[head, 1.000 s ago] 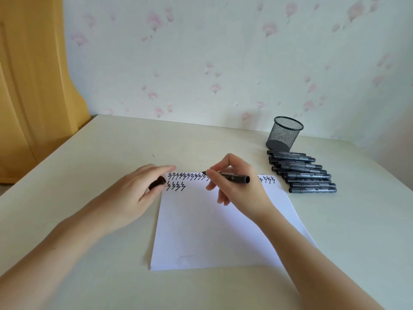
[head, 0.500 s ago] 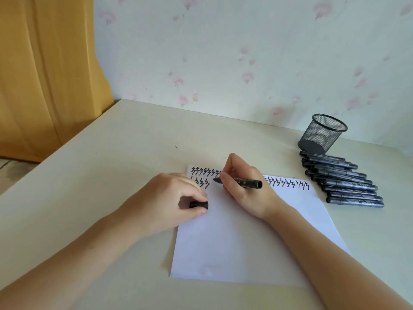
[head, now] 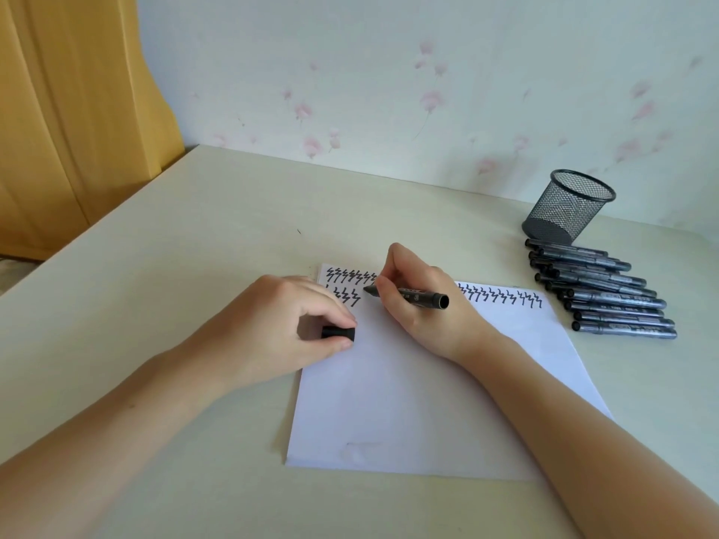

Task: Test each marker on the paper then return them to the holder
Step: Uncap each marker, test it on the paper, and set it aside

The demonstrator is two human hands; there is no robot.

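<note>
Head view gives me the whole desk: I see the right hand (head: 422, 305) with its thumb and fingers pinched round a black marker (head: 412, 295), uncapped, the tip down at the second row of zigzag marks (head: 346, 295) near the top left of the white paper (head: 408, 402), the barrel pointing off to the right past the knuckles. I cannot tell whether the tip actually touches the sheet. The left hand (head: 284, 328) rests on the left edge of the paper, fingers curled, with the black cap (head: 338, 332) pinched between thumb and fingertips. A full first row of zigzags runs along the top edge of the sheet, partly hidden behind the right hand, and I count about 4 marks in the second row. To the right of the paper, on the cream table (head: 175, 247), a stack of capped grey markers (head: 607, 293) lies side by side, roughly 10 of them, all pointing the same way. Just behind that stack stands the black mesh holder (head: 568, 206), upright, near the wall with its faint pink flower pattern (head: 428, 99). A yellow curtain (head: 70, 110) hangs at the far left.
</note>
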